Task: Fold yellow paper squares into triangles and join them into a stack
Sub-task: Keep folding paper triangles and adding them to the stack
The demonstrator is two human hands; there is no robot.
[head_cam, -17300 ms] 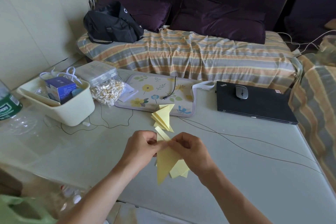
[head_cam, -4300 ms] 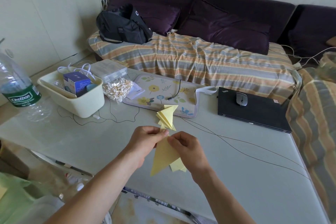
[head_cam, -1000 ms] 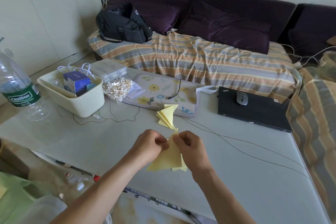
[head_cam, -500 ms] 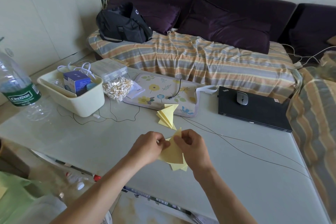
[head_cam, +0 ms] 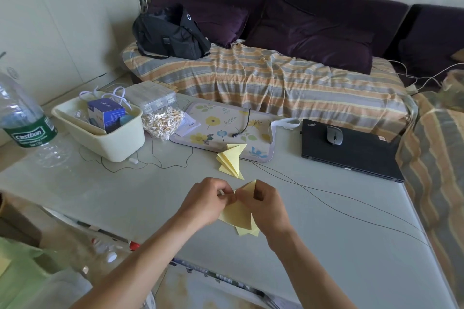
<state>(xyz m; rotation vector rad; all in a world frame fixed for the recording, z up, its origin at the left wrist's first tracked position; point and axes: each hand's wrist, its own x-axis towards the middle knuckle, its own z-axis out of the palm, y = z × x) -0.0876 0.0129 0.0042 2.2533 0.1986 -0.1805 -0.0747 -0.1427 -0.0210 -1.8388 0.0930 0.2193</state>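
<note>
Both hands meet over the middle of the table on one yellow paper piece [head_cam: 238,213], folded to a triangle. My left hand [head_cam: 207,202] pinches its upper left edge and my right hand [head_cam: 266,204] pinches the upper tip beside it. Under the held piece, loose yellow paper squares [head_cam: 248,232] lie flat on the table, partly hidden by my right wrist. A stack of joined yellow triangles [head_cam: 232,159] lies farther back, just before the floral mat, apart from both hands.
A floral mat [head_cam: 218,130] with a black cable lies behind the stack. A cream bin [head_cam: 118,143], a bag of cotton swabs [head_cam: 162,123] and a water bottle [head_cam: 22,118] stand at left. At right sits a closed black laptop [head_cam: 351,153] with a mouse. Thin black wires [head_cam: 326,193] cross the table.
Over the last second the held paper has been folded smaller and lowered toward the table. Both hands have closed in together on its top edge. The stack has not moved.
</note>
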